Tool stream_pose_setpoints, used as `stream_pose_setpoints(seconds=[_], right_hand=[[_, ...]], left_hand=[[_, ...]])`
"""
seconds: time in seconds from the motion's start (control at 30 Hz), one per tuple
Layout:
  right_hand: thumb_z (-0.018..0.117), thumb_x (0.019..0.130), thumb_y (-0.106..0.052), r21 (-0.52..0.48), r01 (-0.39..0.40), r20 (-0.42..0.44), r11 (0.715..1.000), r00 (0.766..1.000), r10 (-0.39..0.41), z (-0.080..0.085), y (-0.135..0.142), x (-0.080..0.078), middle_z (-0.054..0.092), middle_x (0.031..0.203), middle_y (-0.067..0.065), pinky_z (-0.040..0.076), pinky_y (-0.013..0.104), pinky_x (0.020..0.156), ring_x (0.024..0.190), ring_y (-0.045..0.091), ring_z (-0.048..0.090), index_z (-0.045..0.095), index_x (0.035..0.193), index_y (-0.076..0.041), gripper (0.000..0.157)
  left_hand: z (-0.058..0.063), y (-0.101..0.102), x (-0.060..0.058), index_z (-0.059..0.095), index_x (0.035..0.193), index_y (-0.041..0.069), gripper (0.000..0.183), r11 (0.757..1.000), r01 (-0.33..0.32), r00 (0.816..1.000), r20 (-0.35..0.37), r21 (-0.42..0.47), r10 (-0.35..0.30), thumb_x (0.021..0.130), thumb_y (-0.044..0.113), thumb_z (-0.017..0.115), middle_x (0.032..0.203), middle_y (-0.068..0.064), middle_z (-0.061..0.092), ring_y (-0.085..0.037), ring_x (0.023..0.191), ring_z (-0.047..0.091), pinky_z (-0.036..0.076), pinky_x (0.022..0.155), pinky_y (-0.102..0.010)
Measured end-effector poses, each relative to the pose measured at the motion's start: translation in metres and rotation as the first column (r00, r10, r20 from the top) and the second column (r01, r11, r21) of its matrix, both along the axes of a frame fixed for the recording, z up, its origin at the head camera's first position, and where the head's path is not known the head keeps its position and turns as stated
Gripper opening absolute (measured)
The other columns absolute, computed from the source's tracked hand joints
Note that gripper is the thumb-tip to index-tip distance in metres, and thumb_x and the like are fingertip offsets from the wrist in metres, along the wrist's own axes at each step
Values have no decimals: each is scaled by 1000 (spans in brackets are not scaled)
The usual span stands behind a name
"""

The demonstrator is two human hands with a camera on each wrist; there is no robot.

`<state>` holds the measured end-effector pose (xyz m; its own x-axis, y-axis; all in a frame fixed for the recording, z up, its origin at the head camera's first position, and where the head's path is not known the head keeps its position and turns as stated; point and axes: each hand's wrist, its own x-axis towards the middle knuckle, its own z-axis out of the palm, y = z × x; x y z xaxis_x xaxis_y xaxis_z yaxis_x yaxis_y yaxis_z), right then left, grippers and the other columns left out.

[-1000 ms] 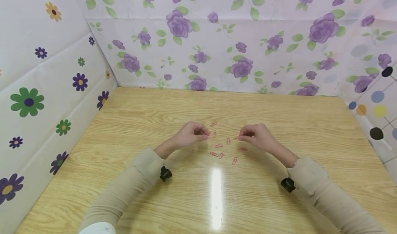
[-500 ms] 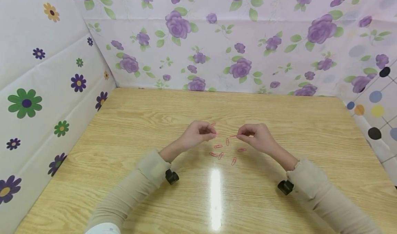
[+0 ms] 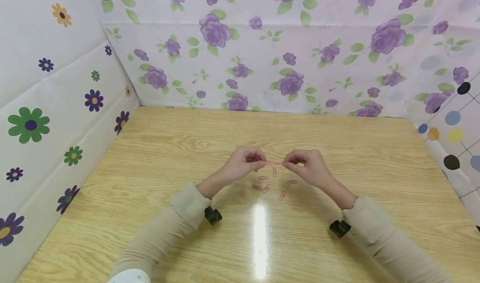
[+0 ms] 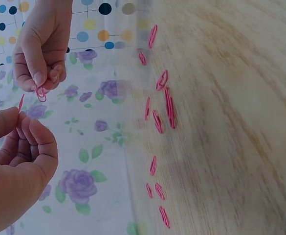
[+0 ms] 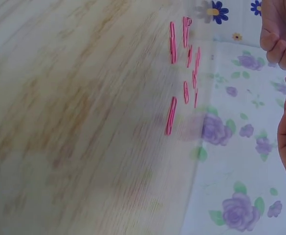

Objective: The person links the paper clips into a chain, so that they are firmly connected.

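Just above the table, in the head view, my left hand [image 3: 243, 164] and right hand [image 3: 309, 167] face each other a short way apart. Each pinches a pink paper clip between thumb and forefinger. In the left wrist view, the left hand's paper clip [image 4: 21, 102] shows edge-on, mostly covered by the fingers. The right hand's paper clip [image 4: 41, 94] shows its looped end just past the thumb. The two clips point toward each other and overlap or nearly meet in the head view. Behind the fingers, their gripped ends are hidden.
Several loose pink paper clips lie scattered on the wooden table [image 3: 180, 149] below and in front of the hands, such as one paper clip [image 3: 282, 196] nearest the person. Flowered cloth [image 3: 240, 45] stands behind the table; a daisy-patterned sheet [image 3: 56, 87] lines the left side.
My left hand has picked up a paper clip and moved right, toward the right hand. The right hand, with its clip, has stayed nearly in place. The gap between them has narrowed.
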<state>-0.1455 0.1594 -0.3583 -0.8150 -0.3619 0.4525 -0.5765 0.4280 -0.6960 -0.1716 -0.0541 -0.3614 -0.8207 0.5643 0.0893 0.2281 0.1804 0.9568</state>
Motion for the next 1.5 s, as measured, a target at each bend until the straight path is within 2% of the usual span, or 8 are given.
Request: stream_pose_setpoints(seconds=[0.17, 0.4, 0.53, 0.63, 0.8, 0.97, 1.1, 1.5], right_hand=[[66, 76, 10, -43, -5, -10, 999, 1000, 5, -16, 2, -8, 66, 72, 11, 50, 25, 59, 63, 17, 61, 67, 76, 2, 8], [67, 78, 4, -89, -23, -10, 996, 1000, 22, -33, 4, -14, 66, 74, 10, 51, 27, 59, 66, 11, 62, 68, 77, -2, 7], [67, 77, 5, -102, -31, -23, 994, 999, 29, -34, 2, -13, 66, 74, 9, 51, 24, 59, 66, 10, 62, 68, 77, -2, 8], [68, 78, 4, -102, -31, -34, 994, 999, 28, -34, 0, -12, 66, 73, 6, 50, 23, 58, 65, 9, 61, 68, 77, -4, 8], [68, 77, 7, -108, -33, -53, 994, 998, 28, -26, -3, -5, 66, 72, 8, 50, 22, 59, 65, 12, 62, 67, 76, -2, 9], [66, 74, 13, -97, -36, -76, 995, 997, 28, -3, -10, 10, 64, 71, 15, 50, 24, 58, 64, 20, 62, 65, 75, 4, 9], [67, 75, 12, -91, -51, -95, 995, 995, 42, -2, -10, 11, 63, 71, 18, 51, 27, 56, 63, 22, 62, 65, 75, 4, 8], [66, 74, 13, -124, -58, -101, 991, 994, 46, -3, -6, 11, 64, 72, 19, 51, 24, 60, 64, 24, 63, 65, 75, 5, 9]], left_hand=[[-13, 3, -6, 59, 91, -11, 10, 1000, -5, 1000, -17, 27, 5, 86, -3, 57, 81, -18, 59, -13, 65, 53, 48, 63, -30], [-16, 8, -5, 60, 90, -6, 8, 999, -24, 1000, 1, 29, 24, 86, 0, 59, 79, -8, 59, -10, 65, 54, 48, 69, -48], [-18, 10, -5, 60, 91, -7, 8, 999, -33, 999, 25, 23, 32, 86, 0, 59, 79, -6, 59, -12, 66, 54, 49, 66, -37], [-18, 10, -5, 60, 91, -9, 10, 999, -26, 999, 31, 32, 25, 86, -1, 58, 80, -8, 59, -25, 68, 55, 46, 61, -25], [-2, 9, 5, 58, 91, -13, 10, 1000, -19, 1000, 25, 22, 19, 87, -4, 55, 79, -10, 58, -39, 72, 52, 42, 59, -19], [-13, 9, -1, 60, 89, -10, 8, 1000, -18, 1000, -6, 0, 18, 86, -3, 57, 77, -10, 58, -26, 66, 53, 43, 58, -24], [-17, 8, -3, 61, 86, -6, 6, 1000, -14, 999, -49, -9, 14, 86, -2, 58, 75, -7, 58, -11, 63, 51, 42, 56, -21], [-22, 1, -4, 62, 82, -2, 4, 998, -34, 995, -97, -55, 29, 85, -1, 59, 73, -4, 57, -10, 62, 49, 41, 55, -21]])
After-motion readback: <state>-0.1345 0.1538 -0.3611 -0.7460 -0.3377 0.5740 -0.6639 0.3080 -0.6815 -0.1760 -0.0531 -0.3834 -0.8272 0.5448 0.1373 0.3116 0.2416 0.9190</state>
